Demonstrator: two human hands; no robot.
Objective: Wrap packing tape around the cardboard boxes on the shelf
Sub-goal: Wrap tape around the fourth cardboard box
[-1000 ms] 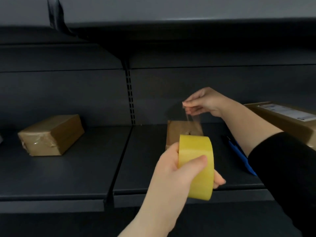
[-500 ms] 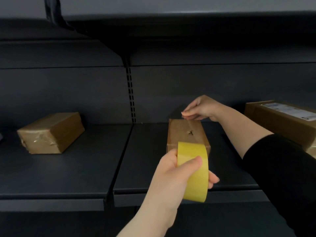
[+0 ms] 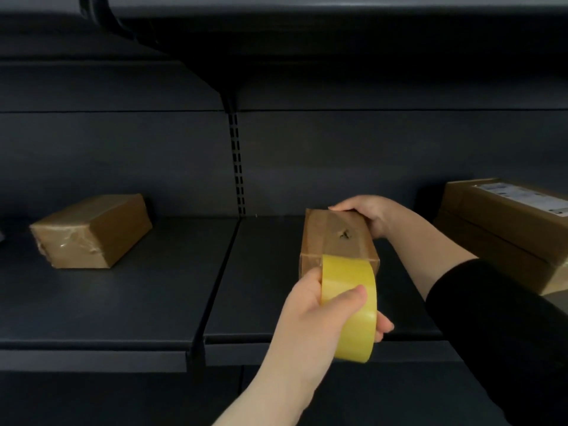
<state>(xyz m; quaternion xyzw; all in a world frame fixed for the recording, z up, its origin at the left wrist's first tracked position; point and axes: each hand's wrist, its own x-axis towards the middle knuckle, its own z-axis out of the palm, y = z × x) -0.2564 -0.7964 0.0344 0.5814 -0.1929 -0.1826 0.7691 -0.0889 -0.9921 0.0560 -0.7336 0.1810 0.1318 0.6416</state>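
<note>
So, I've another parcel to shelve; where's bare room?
Bare shelf lies between the wrapped box at left and the middle box. The right end is crowded: stacked boxes and the right hand on the middle box.

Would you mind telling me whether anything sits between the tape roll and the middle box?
Nothing visible does. The tape roll, held in the left hand, sits right at the near end of the middle box, which the right hand holds at its far end.
</note>
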